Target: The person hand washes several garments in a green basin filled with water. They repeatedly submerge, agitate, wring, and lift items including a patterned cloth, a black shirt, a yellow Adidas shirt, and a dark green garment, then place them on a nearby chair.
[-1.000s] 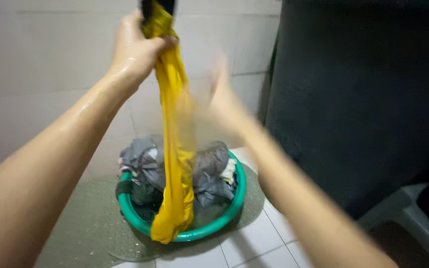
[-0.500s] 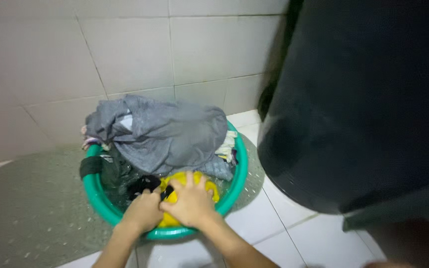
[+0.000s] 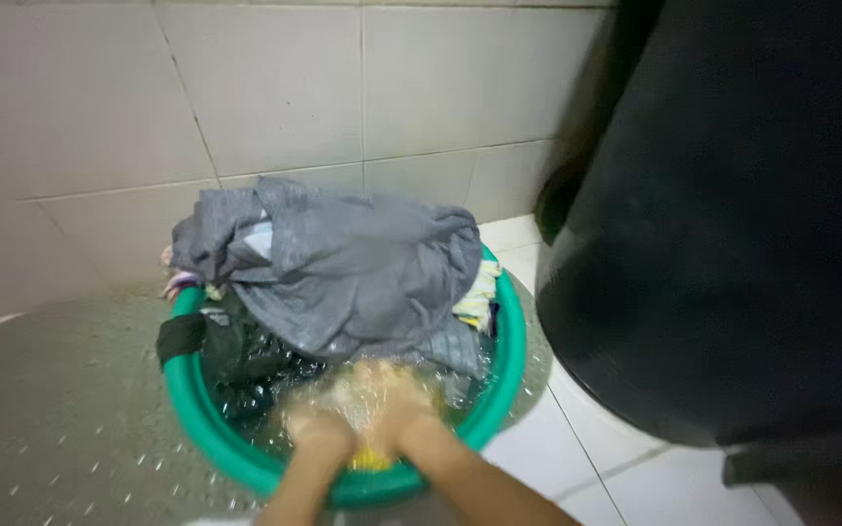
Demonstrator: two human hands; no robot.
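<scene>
Both hands are pushing down into the green basin (image 3: 197,414) at its near edge, side by side and touching. Left hand (image 3: 319,429) and right hand (image 3: 403,414) are blurred by splashing water, so cannot tell if they are clenched or released. A bit of yellow cloth (image 3: 372,456) is showing just under and between them, at the near rim inside the basin; grip on it is not readable. Grey garment (image 3: 343,263) is piling up across the far half of the basin, hanging over the far left rim. Dark wet clothes (image 3: 236,356) are sitting in the water on the left, one dark piece draping over the left rim. Striped pale cloth (image 3: 479,297) is poking out at the right rim. Basin is standing on a wet floor (image 3: 60,419) against the tiled wall (image 3: 265,88). Big black barrel (image 3: 733,214) is filling the right side, just beside the basin.
</scene>
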